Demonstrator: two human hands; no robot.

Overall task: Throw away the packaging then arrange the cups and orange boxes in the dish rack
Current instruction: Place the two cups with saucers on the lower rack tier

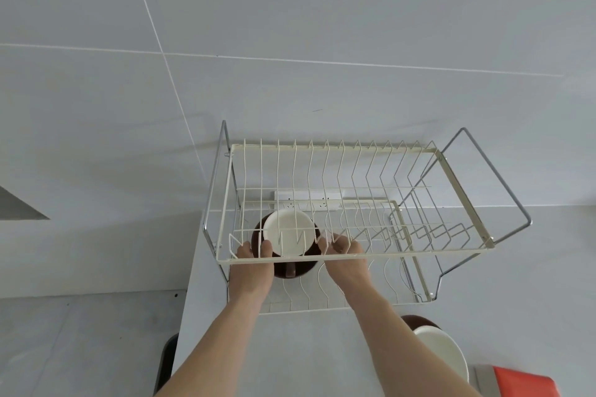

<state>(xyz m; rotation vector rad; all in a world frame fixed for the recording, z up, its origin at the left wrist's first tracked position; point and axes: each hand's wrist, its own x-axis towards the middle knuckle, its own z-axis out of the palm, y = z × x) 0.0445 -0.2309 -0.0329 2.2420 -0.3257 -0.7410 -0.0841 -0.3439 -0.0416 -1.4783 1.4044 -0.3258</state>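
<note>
A two-tier cream wire dish rack (461, 245) stands on the grey counter against the tiled wall. A brown cup with a white inside (288, 234) sits at the rack's left end, seen through the upper tier's wires, handle toward me. My left hand (251, 259) grips the cup's left side from below the upper tier. My right hand (343, 255) holds its right side, fingers curled. A second brown-and-white cup (440, 354) stands on the counter at the lower right. Beside it lies an orange box (524, 380), partly cut off by the frame.
A white power strip (309, 198) is on the wall behind the rack. The counter's left edge (188, 300) drops to a grey floor. A dark bin rim (166, 361) shows below that edge. The rack's chrome frame (503, 184) juts out on the right.
</note>
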